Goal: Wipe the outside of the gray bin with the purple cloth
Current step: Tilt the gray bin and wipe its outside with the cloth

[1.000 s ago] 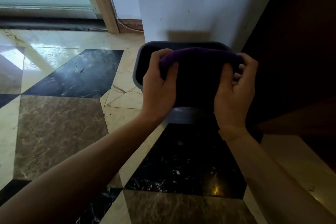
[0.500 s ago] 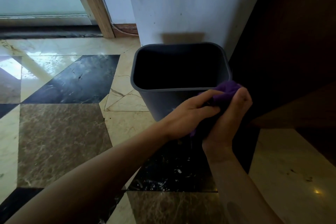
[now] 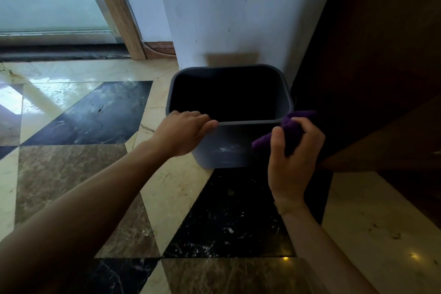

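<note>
**Fingers on bin rim and cloth**

Fingers [image 3: 202,118] of the left hand [image 3: 183,133] curl over the near-left part of the gray bin [image 3: 229,148] rim, pressed together, gripping the lip; fingertips past the rim hidden inside the dark bin. Right hand [image 3: 294,150] fingers [image 3: 278,136] closed around the purple cloth [image 3: 290,126], thumb on the near side, other fingers wrapped behind and mostly hidden by the cloth.

Hard to see: bin interior is black shadow, bottom not visible. Bin's right wall and far-right corner lost against the dark wood panel [image 3: 381,67]. Whether the cloth touches the bin's near-right corner or just sits beside it, cannot tell; it overlaps the rim corner in view. Cloth is bunched, part hidden in the fist, one end sticks out left-down over the front wall, other end up-right past the rim. Both forearms cut off by the lower frame edge.

Bin: gray plastic, rectangular with rounded corners, tapered toward base, open top, upright on the floor [image 3: 71,174]. Front wall shows pale smudges low centre. It stands at the foot of a white wall [image 3: 226,7], back side near it, base over the joint of cream and black marble tiles. Floor glossy, patterned in cream, brown, black. Glass door with wood frame [image 3: 114,7] at far left.
</note>
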### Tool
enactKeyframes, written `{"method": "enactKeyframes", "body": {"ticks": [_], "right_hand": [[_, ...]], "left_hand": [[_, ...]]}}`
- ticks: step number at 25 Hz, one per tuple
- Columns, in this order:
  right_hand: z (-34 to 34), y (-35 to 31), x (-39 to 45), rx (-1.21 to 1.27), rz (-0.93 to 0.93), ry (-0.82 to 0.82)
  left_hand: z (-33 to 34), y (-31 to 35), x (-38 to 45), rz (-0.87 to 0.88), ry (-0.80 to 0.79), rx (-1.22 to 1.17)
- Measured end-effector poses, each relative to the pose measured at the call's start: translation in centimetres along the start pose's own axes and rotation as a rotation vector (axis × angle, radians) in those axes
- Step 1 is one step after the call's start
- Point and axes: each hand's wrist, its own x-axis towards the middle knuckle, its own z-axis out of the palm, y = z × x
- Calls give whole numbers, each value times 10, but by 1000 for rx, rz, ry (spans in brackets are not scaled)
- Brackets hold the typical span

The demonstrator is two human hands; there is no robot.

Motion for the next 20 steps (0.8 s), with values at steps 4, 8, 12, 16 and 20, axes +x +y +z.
{"method": "enactKeyframes", "body": {"ticks": [4,8,12,16,20], "right_hand": [[-6,6,-6,-147,-48,-71],[-9,4,-3,-184,-94,-65],[-10,5,4,-156,-103,-45],[-6,15,-12,-197,-130,-115],[13,8,-30,-218,-192,-184]], "left_hand": [[4,13,0,17,143,31],[-7,26,4,-3,252,47],[-19,30,-5,-249,254,-70],[-1,35,-28,-389,158,-286],[3,42,-37,-524,110,-485]]}}
